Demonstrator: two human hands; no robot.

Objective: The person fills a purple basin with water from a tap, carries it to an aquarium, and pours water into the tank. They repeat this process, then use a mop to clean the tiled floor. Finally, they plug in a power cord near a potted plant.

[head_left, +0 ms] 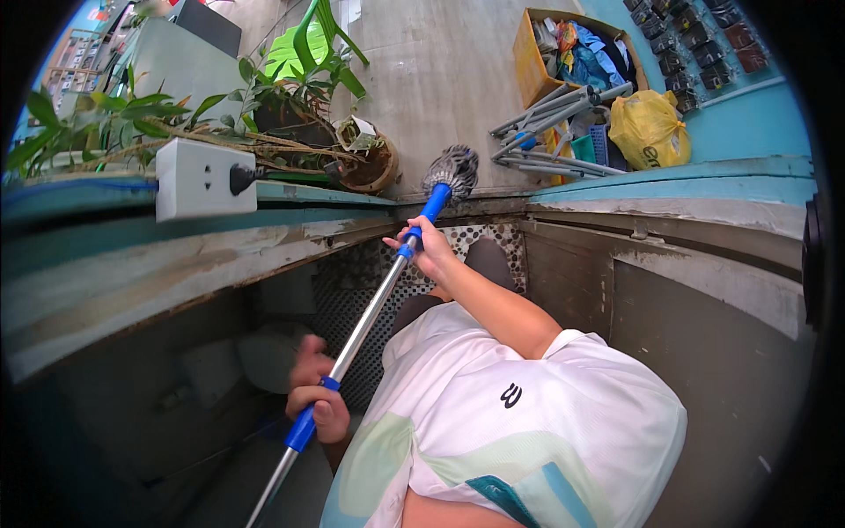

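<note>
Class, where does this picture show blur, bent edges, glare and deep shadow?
Head view: the left hand is smeared at its upper fingers; head view: a highlight brightens the metal mop pole; head view: the right-hand ledge bends toward the black rim; head view: the space under the left-hand ledge lies in shadow.

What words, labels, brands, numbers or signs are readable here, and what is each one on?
White shirt: a dark, curvy mark on the front, clear but not copied out here.
Yellow bag: dark print low on it, only partly shown; not copied out.
Packs on the blue wall: any print is too small to read.
Mop: no readable text shows.
</note>
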